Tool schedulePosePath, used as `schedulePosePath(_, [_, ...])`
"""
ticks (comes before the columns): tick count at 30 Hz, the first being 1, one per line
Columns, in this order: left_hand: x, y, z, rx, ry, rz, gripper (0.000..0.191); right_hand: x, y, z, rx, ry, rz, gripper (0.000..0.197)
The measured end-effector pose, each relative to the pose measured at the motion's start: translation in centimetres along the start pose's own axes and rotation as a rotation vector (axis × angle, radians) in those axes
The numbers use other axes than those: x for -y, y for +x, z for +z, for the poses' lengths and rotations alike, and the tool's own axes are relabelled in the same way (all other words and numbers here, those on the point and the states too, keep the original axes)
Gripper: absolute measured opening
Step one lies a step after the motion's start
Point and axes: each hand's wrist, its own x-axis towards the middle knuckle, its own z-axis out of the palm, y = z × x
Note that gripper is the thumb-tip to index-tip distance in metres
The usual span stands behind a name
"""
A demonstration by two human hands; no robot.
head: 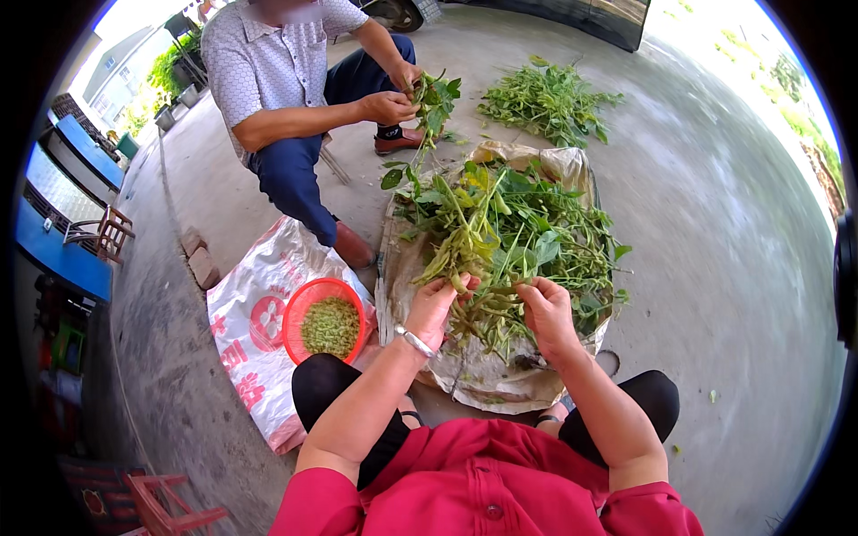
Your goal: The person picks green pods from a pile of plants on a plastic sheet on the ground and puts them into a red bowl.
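Observation:
In the head view, my left hand (432,309) pinches a green pod on a bean plant (493,307) and wears a silver bangle. My right hand (549,313) grips the same plant by its stem end or a pod; which one cannot be made out. Clusters of pods and yellowish leaves hang between the two hands. Under them a heap of leafy bean plants (556,234) covers much of a tan woven sack (496,382) on the ground. To the left of my left hand stands a red plastic basket (289,328) with picked green pods or beans (330,327) in it.
A white woven sack with red print (258,362) lies under the basket. Across from me a seated person (268,87) holds a bean plant (437,100) in both hands. Another plant pile (546,100) lies on the concrete floor (704,221). Bricks (201,262) and a wooden chair (110,231) are leftward.

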Motion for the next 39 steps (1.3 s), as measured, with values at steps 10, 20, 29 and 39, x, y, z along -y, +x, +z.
schedulePosePath(10, [-0.6, -0.2, 0.3, 0.308, -0.318, -0.184, 0.042, -0.2, 0.0, 0.5, -0.085, -0.410, -0.265, 0.018])
schedulePosePath(20, [-0.6, -0.7, 1.0, 0.322, -0.382, -0.192, 0.052, -0.8, -2.2, 2.4, 0.174, -0.602, -0.471, 0.017])
schedulePosePath(29, [-0.3, -1.4, 1.1, 0.352, -0.259, -0.175, 0.038, 0.0, -1.8, 1.8, -0.094, -0.695, -0.344, 0.017])
schedulePosePath(39, [0.9, -1.1, 0.8, 0.317, -0.257, -0.146, 0.035, 0.3, -1.9, 2.2, -0.053, -0.709, -0.660, 0.012])
